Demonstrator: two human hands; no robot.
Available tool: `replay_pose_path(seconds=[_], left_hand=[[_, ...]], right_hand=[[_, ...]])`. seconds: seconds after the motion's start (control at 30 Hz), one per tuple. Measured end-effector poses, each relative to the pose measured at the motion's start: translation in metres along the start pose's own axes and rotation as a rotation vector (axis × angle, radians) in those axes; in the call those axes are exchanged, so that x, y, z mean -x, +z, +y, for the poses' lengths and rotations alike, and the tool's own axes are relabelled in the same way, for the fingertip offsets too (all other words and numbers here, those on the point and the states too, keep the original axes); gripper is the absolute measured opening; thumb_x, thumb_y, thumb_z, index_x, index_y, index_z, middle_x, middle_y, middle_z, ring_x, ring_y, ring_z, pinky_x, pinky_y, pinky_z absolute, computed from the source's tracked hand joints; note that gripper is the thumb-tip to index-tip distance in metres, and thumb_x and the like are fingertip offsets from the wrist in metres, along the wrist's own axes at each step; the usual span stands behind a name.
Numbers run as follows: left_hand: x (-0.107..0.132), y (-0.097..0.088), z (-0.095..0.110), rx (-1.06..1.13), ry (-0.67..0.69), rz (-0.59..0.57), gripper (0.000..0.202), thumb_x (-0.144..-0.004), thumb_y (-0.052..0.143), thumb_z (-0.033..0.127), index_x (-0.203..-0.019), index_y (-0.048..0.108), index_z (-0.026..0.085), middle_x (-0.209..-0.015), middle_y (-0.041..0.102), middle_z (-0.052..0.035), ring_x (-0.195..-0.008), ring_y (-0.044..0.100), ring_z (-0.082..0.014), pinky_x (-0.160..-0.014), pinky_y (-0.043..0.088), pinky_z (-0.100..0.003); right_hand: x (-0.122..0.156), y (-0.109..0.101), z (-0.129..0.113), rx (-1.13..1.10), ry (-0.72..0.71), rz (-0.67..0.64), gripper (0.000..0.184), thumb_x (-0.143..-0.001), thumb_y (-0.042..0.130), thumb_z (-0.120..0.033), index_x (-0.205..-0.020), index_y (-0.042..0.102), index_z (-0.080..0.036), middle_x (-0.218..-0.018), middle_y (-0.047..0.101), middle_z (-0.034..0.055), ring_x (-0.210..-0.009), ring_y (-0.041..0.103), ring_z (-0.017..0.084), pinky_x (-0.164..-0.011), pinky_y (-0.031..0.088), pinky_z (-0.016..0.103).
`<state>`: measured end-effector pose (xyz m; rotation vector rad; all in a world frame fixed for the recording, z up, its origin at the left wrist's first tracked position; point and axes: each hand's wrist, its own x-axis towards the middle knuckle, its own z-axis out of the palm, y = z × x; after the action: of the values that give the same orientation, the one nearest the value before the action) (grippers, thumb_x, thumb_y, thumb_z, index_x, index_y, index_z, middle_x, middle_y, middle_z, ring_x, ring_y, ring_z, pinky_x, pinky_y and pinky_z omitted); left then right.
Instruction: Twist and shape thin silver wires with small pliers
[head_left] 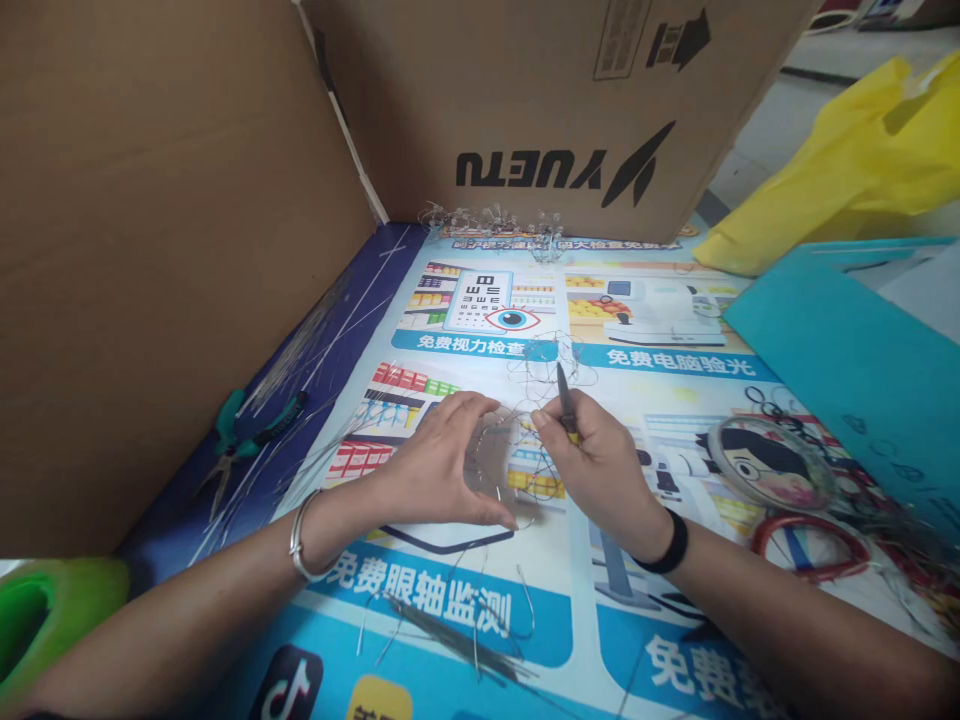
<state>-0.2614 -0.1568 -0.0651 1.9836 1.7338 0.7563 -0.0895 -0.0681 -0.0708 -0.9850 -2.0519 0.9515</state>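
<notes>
My left hand (442, 465) is curved in a C, its thumb and fingertips apart. In the gap lies a thin bent-wire loop shape (480, 455), partly hidden by the hand; whether the fingertips touch it I cannot tell. Closed around a small dark pointed tool with a yellowish handle (564, 390) is my right hand (592, 450), tip pointing up and away. Its thumb and forefinger press together at the wire's right side. Just beyond the hands, more looped thin wire (551, 360) lies on the printed poster sheet (465, 375).
Teal-handled pliers (236, 440) and loose straight wires (289, 365) lie left. Cut wires (450, 630) lie in front. Cardboard walls (525, 90) stand behind and left. Green tape (60, 610), a round clear case (772, 460), red wire coil (810, 545), and blue folder (847, 340) flank my arms.
</notes>
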Motion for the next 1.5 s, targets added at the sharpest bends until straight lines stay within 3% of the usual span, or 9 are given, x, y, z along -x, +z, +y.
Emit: replay_pose_path(seconds=[0.23,0.57,0.87,1.5], left_hand=[[-0.001,0.001,0.003,-0.025,-0.044,0.02,0.098,-0.051,0.079,0.057,-0.128,0.032,0.017,-0.129,0.039,-0.0182,-0.122,0.038,-0.0378,-0.102,0.037,-0.057],[0.002,0.003,-0.001,0.05,-0.037,0.09,0.106,-0.049,0.082,0.055,-0.133,0.026,0.021,-0.123,0.039,-0.0148,-0.11,0.045,-0.0329,-0.094,0.043,-0.053],[0.003,0.005,-0.011,0.061,0.102,0.139,0.102,-0.053,0.081,0.054,-0.134,0.026,0.025,-0.125,0.036,-0.0124,-0.115,0.041,-0.0316,-0.098,0.042,-0.05],[0.002,0.001,-0.01,0.018,0.084,0.051,0.097,-0.06,0.079,0.043,-0.137,0.024,0.023,-0.13,0.046,-0.0152,-0.12,0.044,-0.0345,-0.099,0.04,-0.054]], right_hand=[[0.0,0.001,0.002,-0.006,0.003,-0.014,0.019,-0.084,0.049,-0.037,-0.073,0.048,-0.021,-0.068,0.057,0.0006,-0.063,0.052,0.015,-0.059,0.04,0.027],[-0.001,0.0,0.002,-0.006,0.017,-0.039,0.019,-0.084,0.048,-0.037,-0.074,0.048,-0.021,-0.067,0.056,0.0005,-0.062,0.052,0.015,-0.058,0.039,0.027],[-0.001,0.0,0.001,-0.027,0.03,-0.045,0.019,-0.083,0.048,-0.037,-0.073,0.048,-0.021,-0.065,0.053,-0.0003,-0.06,0.049,0.014,-0.057,0.038,0.026],[-0.001,0.001,0.003,0.002,-0.023,-0.02,0.017,-0.084,0.048,-0.035,-0.074,0.048,-0.021,-0.064,0.054,-0.0008,-0.056,0.048,0.013,-0.054,0.038,0.025]])
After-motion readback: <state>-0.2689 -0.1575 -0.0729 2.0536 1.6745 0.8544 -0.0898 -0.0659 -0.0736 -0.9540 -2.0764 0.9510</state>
